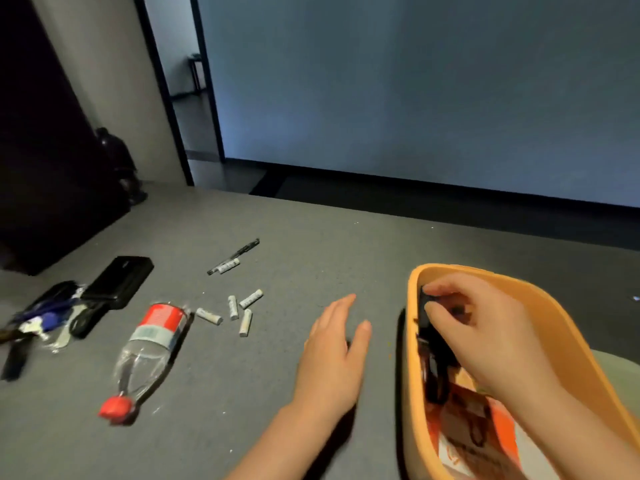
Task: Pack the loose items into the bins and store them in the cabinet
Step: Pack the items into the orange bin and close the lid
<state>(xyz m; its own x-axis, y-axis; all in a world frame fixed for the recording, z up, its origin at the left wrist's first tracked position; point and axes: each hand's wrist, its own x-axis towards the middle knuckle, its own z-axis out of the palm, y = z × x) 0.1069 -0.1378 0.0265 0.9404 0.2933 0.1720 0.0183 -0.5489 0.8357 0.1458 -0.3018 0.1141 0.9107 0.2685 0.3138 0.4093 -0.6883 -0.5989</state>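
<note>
Orange bin point(412, 306) and batteries point(233, 308) on grey floor point(311, 254) by blue-grey wall point(415, 81)

Right hand point(485, 327) inside orange bin point(414, 355), fingers point(440, 315) around black item point(424, 303).

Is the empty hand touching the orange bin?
Apart. The head view shows bare grey floor between the left hand and the bin.
</note>
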